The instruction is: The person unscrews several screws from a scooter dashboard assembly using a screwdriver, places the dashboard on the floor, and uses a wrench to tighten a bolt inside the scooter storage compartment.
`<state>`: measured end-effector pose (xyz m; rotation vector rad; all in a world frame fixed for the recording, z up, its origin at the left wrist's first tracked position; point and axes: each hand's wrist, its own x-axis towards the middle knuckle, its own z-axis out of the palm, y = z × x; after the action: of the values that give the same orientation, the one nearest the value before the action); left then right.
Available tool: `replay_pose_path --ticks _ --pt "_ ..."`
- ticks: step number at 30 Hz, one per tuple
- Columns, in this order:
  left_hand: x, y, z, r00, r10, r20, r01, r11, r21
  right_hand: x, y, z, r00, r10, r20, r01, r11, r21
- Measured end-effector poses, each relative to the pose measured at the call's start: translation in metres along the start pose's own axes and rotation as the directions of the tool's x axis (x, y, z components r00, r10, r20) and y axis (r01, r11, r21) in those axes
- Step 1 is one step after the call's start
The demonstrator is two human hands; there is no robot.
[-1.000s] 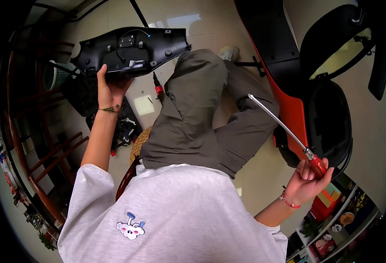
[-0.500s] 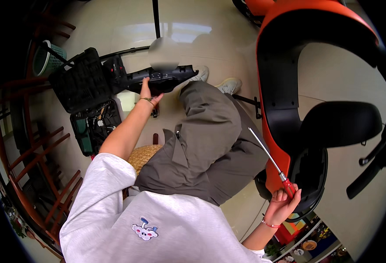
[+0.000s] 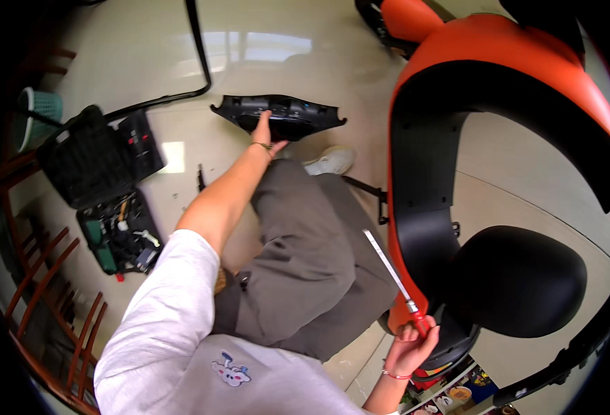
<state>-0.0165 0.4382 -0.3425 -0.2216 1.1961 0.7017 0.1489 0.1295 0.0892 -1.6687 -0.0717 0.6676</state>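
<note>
My left hand (image 3: 265, 133) grips a black molded plastic panel (image 3: 298, 111) by its near edge, thumb on top, fingers hidden beneath. The panel is long, with hooked ends, and is held above the floor ahead of my knees. In my right hand (image 3: 410, 347) is a screwdriver with a red handle (image 3: 422, 325), its long metal shaft pointing up and left across my thigh. That hand is beside an orange and black electric scooter (image 3: 422, 166), close to the scooter's black seat (image 3: 519, 280).
An open black tool case (image 3: 76, 159) with tools lies at the left, a black box (image 3: 141, 144) behind it. Wooden chair rails (image 3: 42, 270) and a pale green basket (image 3: 42, 117) stand farther left. A bent black bar (image 3: 197, 55) crosses the floor ahead.
My left hand has carried the panel rightward, away from the black box, and turned it more level. The view has shifted. The right hand still holds the screwdriver.
</note>
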Motion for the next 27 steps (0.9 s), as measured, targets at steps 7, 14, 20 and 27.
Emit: replay_pose_path --ticks 7,14,20,27 --pt "0.059 0.025 0.050 0.978 0.186 -0.096 -0.175 0.978 0.116 0.019 0.012 -0.013 0.999 0.002 0.040 -0.001 1.000 -0.021" --pt "0.102 0.054 0.054 0.969 0.188 -0.157 -0.168 0.977 0.130 0.035 0.008 -0.015 0.995 0.096 -0.018 -0.097 0.993 -0.074" --pt "0.130 0.070 0.043 0.971 0.197 -0.133 -0.193 0.980 0.044 0.048 0.005 -0.010 0.990 0.134 -0.034 -0.137 0.983 -0.120" --pt "0.143 0.087 0.031 0.946 0.296 -0.130 -0.305 0.951 -0.054 0.062 -0.003 -0.004 0.981 0.194 0.017 -0.190 0.972 -0.138"
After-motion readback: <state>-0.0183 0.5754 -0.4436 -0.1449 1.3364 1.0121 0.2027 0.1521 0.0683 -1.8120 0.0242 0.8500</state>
